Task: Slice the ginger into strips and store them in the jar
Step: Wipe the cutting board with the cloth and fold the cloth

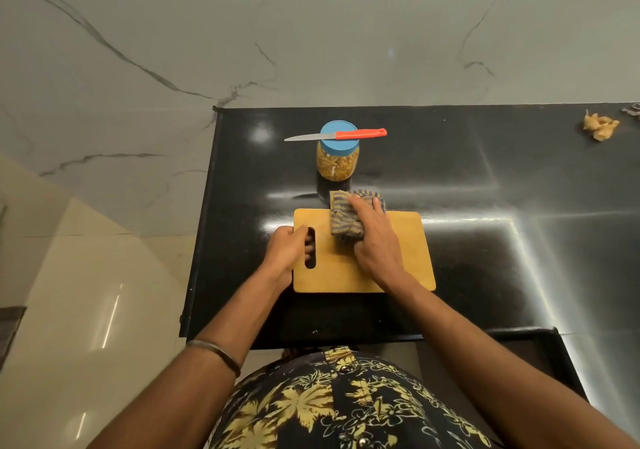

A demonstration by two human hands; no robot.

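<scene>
Two hands at centre frame: left hand (289, 249) grips cutting board (391, 258) handle slot, right hand (372, 237) presses striped cloth (341, 221) on board; knife (341, 134) atop lidded jar (337, 157) w/ ginger strips.

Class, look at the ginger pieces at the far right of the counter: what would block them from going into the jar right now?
The jar is shut by its blue lid, and the knife lies across that lid. Both must come off first. The ginger pieces sit apart, far right on the counter, with nothing else visible between.
</scene>
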